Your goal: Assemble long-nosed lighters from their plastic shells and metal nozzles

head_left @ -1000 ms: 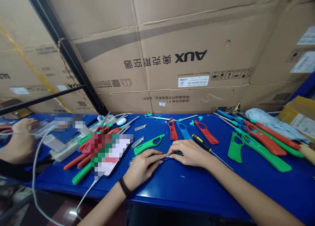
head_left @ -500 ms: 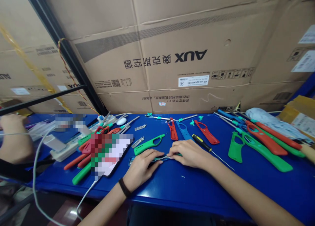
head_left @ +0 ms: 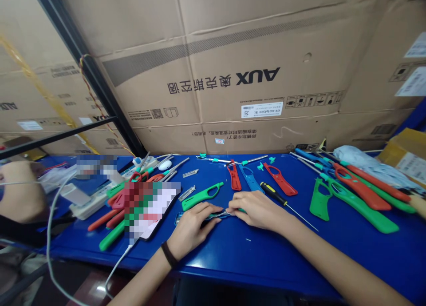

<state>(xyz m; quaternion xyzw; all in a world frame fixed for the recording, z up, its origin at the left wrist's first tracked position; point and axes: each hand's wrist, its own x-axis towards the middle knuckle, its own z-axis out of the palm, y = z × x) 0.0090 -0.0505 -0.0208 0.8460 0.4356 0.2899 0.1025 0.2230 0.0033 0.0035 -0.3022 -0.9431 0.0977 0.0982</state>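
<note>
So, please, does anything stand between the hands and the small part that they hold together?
Nothing visible does: the left hand and the right hand both touch the thin teal-and-metal part directly. The green plastic handle lies beyond the left hand, not between them.

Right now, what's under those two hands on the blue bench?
Between the left hand and right hand, a slim teal and metal piece shows on the blue bench. Whatever lies under the palms is covered.
</note>
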